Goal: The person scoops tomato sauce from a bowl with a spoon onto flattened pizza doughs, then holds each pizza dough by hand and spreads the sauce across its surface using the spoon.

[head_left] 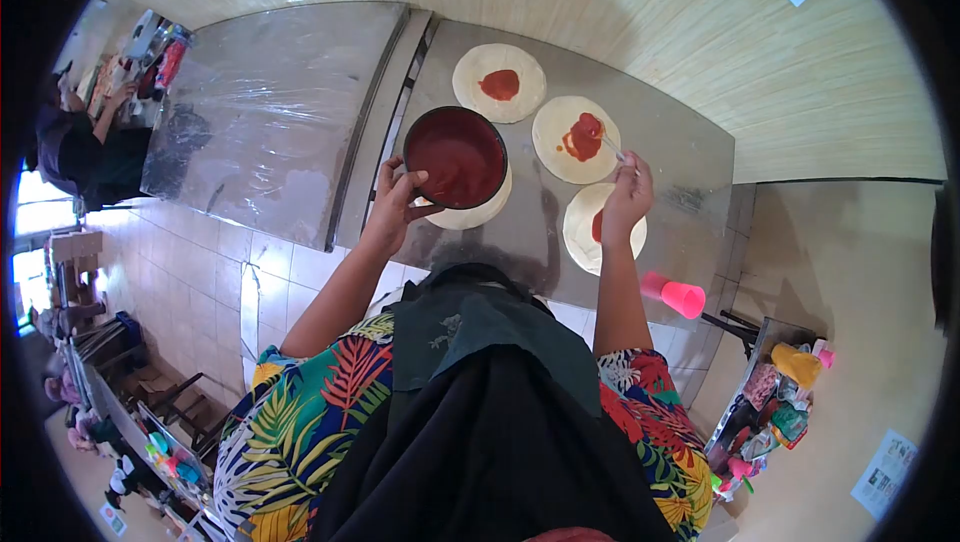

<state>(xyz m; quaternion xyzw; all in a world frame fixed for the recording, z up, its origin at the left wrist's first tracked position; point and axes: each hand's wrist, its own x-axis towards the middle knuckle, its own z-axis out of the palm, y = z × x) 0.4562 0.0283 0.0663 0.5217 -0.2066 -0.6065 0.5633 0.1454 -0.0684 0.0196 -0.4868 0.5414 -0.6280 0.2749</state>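
Observation:
My left hand grips the lower left rim of a dark round bowl, thumb over the edge. Red sauce lies in the bowl, which is held above a dough round and partly hides it. In my right hand is a spoon, its tip in the red sauce on another dough round. Farther back lies a dough round with a red patch of sauce at its middle. My right hand and forearm partly cover a sauced dough round near the front.
A pink cup lies at the table's front right. Left of it stands a plastic-wrapped surface. A wooden panel borders the back. A shelf with colourful items is at right; another person works far left.

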